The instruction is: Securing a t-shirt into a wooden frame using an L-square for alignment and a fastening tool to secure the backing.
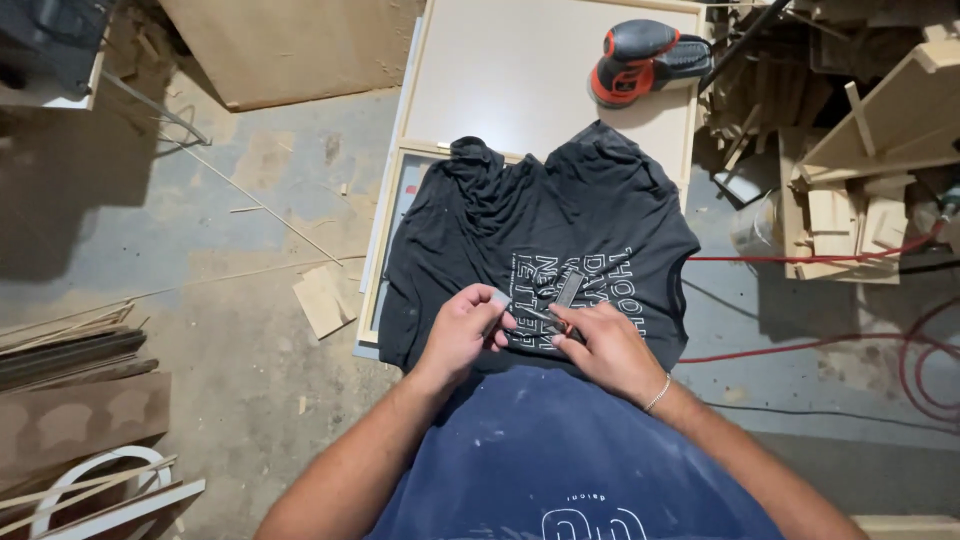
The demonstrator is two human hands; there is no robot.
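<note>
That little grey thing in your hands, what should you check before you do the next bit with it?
1. Both hands on it: ok. The left hand and right hand pinch the small grey tool between them.
2. What the tool is, and whether any sharp edge is exposed: cannot tell, too small.
3. Fingers away from any edge: cannot tell.
4. Black T-shirt lying spread on the framed panel: ok, though its collar end is bunched.
5. Orange and black sander out of the way: ok, at the panel's far corner.
6. Red cord clear of the hands: ok, on the floor.
</note>
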